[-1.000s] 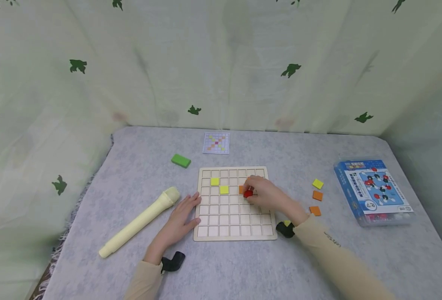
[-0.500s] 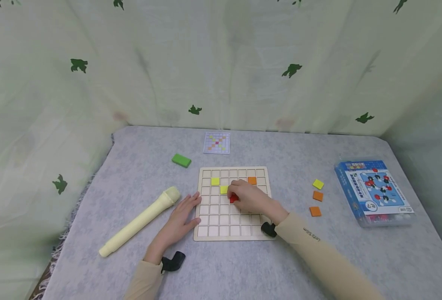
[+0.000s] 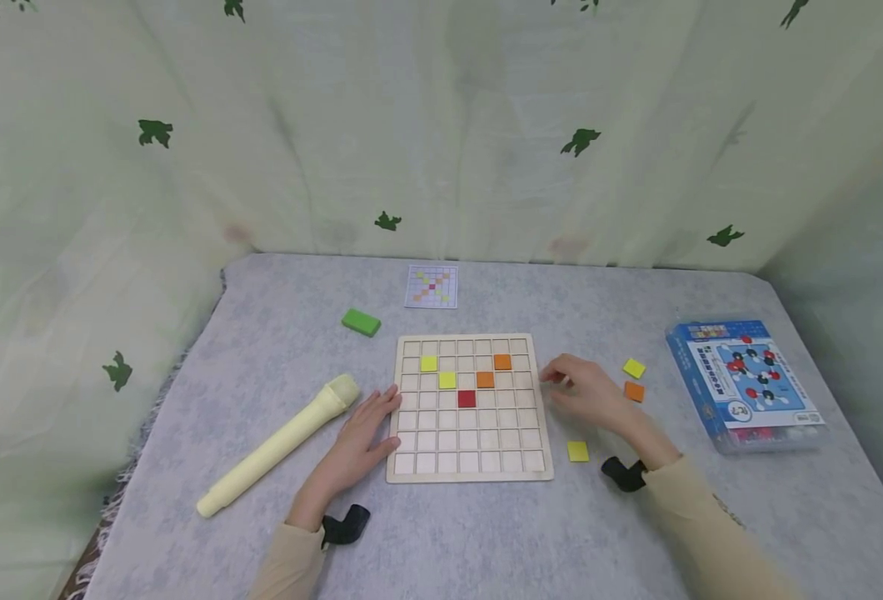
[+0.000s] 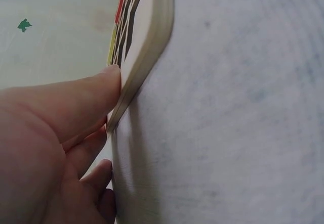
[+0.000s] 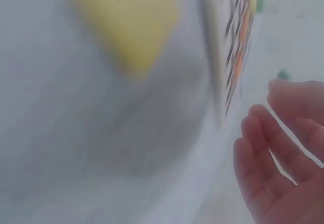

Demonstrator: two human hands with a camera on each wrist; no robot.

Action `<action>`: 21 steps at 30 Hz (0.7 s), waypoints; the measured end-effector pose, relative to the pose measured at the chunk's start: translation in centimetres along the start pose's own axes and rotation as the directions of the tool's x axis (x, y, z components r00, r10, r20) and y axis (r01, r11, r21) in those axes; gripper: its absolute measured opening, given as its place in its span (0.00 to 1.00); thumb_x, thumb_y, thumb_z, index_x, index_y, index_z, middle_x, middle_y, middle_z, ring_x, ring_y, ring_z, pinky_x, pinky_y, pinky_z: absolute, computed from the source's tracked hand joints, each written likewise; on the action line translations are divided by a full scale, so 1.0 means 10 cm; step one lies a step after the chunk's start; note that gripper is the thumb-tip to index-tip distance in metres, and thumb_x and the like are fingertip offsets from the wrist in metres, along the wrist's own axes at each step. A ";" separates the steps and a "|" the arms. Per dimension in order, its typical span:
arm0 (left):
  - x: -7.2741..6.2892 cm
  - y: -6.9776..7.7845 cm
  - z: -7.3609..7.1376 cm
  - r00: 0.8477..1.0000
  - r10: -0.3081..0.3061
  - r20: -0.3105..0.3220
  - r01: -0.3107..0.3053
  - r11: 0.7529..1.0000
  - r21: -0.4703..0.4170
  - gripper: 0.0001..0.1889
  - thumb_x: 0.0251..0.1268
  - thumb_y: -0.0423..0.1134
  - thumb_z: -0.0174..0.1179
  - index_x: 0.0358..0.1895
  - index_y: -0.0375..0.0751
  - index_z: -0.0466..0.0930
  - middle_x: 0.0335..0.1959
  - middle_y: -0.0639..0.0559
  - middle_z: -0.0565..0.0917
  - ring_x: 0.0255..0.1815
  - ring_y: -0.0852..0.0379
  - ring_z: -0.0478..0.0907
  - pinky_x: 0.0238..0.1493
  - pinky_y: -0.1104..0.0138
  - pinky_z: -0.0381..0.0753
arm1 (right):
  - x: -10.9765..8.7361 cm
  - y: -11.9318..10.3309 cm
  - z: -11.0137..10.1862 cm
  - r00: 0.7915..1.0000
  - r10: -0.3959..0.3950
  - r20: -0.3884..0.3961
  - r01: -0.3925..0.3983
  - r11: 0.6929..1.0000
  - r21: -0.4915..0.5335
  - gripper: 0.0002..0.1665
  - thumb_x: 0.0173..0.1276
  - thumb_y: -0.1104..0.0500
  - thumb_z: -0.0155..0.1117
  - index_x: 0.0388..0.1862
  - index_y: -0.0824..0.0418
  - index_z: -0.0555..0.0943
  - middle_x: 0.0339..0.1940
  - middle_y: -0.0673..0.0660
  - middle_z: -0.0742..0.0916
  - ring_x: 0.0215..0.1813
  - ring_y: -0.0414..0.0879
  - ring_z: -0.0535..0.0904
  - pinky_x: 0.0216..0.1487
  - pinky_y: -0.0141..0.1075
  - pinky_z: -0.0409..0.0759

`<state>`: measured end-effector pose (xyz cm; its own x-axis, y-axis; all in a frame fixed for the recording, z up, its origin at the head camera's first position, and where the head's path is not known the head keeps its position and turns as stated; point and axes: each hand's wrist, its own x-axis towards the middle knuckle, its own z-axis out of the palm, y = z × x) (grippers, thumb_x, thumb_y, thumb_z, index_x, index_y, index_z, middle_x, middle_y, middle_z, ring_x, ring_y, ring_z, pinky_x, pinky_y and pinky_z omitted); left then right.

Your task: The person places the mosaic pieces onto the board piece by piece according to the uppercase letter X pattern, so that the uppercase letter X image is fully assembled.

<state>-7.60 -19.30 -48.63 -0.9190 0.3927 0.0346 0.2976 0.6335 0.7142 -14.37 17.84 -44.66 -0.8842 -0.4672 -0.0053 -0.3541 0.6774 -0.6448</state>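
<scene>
A wooden grid board (image 3: 469, 478) lies flat on the table. Its cells hold a red tile (image 3: 467, 399), two yellow tiles (image 3: 447, 380) and two orange tiles (image 3: 485, 379). My left hand (image 3: 359, 437) rests at the board's left edge; in the left wrist view the thumb touches the board's side. Just off the right edge is my right hand (image 3: 587, 392), its fingers loosely bent with nothing between them, as the right wrist view also shows. A loose yellow tile (image 3: 578, 452) lies below that hand. Past it lie another yellow tile (image 3: 634, 367) and an orange tile (image 3: 634, 392).
A small pattern card (image 3: 431, 287) and a green block (image 3: 361, 322) lie behind the board. To the left is a pale yellow toy microphone (image 3: 276, 446). A blue boxed molecule set (image 3: 745, 383) sits at the far right. A curtain (image 3: 486, 167) hangs behind.
My right hand brought the red tile left into a middle cell, let go, and moved right off the board. A second loose orange tile is now hidden by the right arm. The left hand stayed still.
</scene>
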 end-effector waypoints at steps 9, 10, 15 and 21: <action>0.01 0.00 0.01 1.000 -0.002 -0.002 0.002 1.000 0.001 0.32 0.66 0.33 0.59 0.71 0.30 0.59 0.75 0.41 0.55 0.75 0.37 0.44 0.70 0.43 0.42 | -0.64 0.50 -0.35 0.995 0.089 -0.037 -0.091 0.994 -0.054 0.11 0.60 0.68 0.67 0.42 0.63 0.81 0.41 0.55 0.83 0.44 0.52 0.78 0.45 0.50 0.78; 0.01 0.00 0.01 1.000 -0.003 -0.002 0.003 1.000 0.001 0.32 0.66 0.33 0.59 0.71 0.30 0.59 0.75 0.42 0.55 0.75 0.37 0.44 0.70 0.43 0.42 | -0.68 0.53 -0.36 0.996 0.080 -0.031 -0.082 0.994 -0.066 0.11 0.59 0.69 0.67 0.41 0.63 0.81 0.41 0.54 0.83 0.44 0.52 0.78 0.46 0.50 0.78; 0.00 0.00 0.00 1.000 -0.003 -0.003 0.003 1.000 0.001 0.32 0.66 0.33 0.59 0.71 0.30 0.59 0.75 0.42 0.55 0.75 0.37 0.44 0.70 0.42 0.43 | -0.77 0.62 -0.36 0.998 0.062 0.016 -0.059 0.989 -0.133 0.14 0.53 0.71 0.69 0.39 0.60 0.81 0.41 0.54 0.82 0.44 0.52 0.77 0.48 0.52 0.78; 0.00 0.00 0.00 1.000 -0.005 -0.005 0.005 1.000 -0.003 0.31 0.66 0.33 0.59 0.71 0.31 0.59 0.75 0.42 0.55 0.75 0.37 0.44 0.70 0.42 0.43 | -0.71 0.61 -0.28 1.000 0.027 -0.010 -0.028 0.984 -0.174 0.16 0.52 0.71 0.70 0.39 0.59 0.80 0.39 0.51 0.81 0.41 0.48 0.77 0.44 0.47 0.79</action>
<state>-7.59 -19.31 -48.66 -0.9219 0.3859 0.0341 0.2919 0.6339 0.7162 -11.06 26.88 -46.45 -0.8965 -0.4428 -0.0149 -0.3763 0.7789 -0.5017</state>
